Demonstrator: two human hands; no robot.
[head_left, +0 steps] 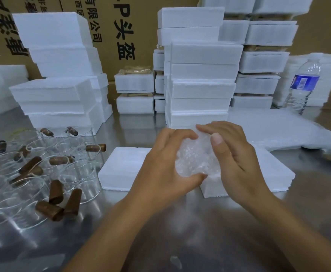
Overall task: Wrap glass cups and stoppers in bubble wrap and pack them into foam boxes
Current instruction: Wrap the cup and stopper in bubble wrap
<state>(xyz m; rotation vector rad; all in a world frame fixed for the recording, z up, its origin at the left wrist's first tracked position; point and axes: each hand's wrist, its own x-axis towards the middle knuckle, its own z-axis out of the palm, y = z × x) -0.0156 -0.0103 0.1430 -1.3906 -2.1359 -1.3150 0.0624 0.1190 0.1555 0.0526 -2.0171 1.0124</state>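
Both hands are wrapped round one bubble wrap bundle (194, 160), held up in the air between them. The left hand (166, 160) curls its fingers over the top of the bundle and tucks its thumb under the bottom. The right hand (237, 160) cups the other side, with its thumb pressed on the wrap. What is inside the bundle is too cloudy to tell. Right under the hands, a low foam box (121, 167) lies on the shiny metal table (180, 232). A second foam piece (274, 169) lies just beside it, below the right hand. Well off to the left of the left hand stand many clear glass cups (78, 173), packed close together, with brown stoppers (55, 191) lying on and among them. Past the fingertips rises a tall stack of foam boxes (200, 85), and more stacks stand on both sides of it. To the right of the right hand lies a pile of bubble wrap sheets (278, 130). Behind that pile stands a water bottle (304, 85) with a blue label. Brown cardboard boxes (121, 26) with black writing make a wall at the very back.
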